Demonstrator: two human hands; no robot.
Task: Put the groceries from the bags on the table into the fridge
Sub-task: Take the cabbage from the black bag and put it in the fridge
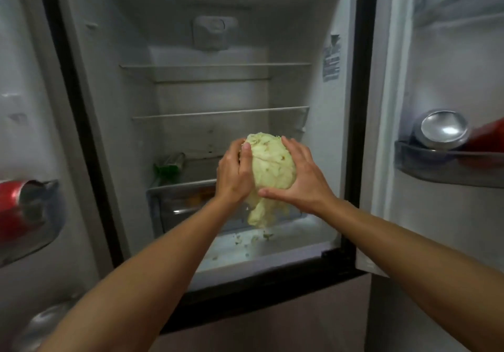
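Note:
A pale green cabbage hangs in front of the open fridge, held between both hands. My left hand grips its left side with the thumb across the front. My right hand cups its right side and underside, fingers curved round it. A loose leaf droops below the head, over the crisper drawer. Both forearms reach in from the bottom of the view.
Two wire-edged shelves are bare. A green packet lies on the lowest shelf at left. Leaf scraps litter the fridge floor. The right door bin holds a silver can and a red packet; a red can is at left.

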